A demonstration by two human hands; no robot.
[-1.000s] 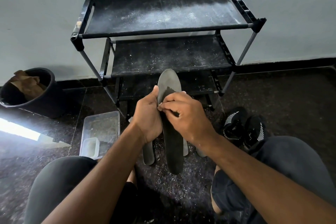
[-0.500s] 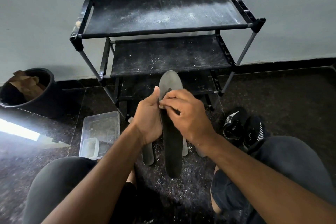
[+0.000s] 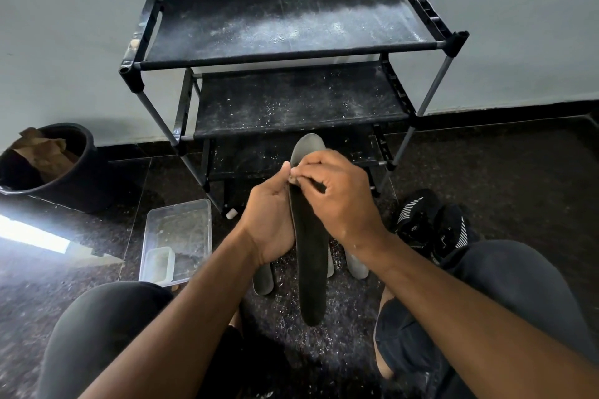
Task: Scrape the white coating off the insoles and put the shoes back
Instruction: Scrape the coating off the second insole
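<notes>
I hold a long insole [image 3: 310, 256] upright between my knees; most of it is dark, with a pale grey coating left at its far tip. My left hand [image 3: 270, 220] grips its left edge from behind, thumb up by the rim. My right hand [image 3: 337, 197] lies over the upper part, fingers curled, pinching at the insole's left edge where the pale coating starts. Other insoles [image 3: 263, 280] lie on the floor beneath. A pair of black shoes [image 3: 434, 227] with white stripes sits on the floor at the right.
A dusty black three-tier shoe rack [image 3: 291, 23] stands against the wall ahead. A clear plastic tray [image 3: 178, 236] holding a small tub lies left of my hands. A black bucket [image 3: 61, 168] with brown paper stands far left. White flakes litter the dark floor.
My right hand has moved a little up the insole towards its pale tip. My left hand keeps its grip and the insole stays upright.
</notes>
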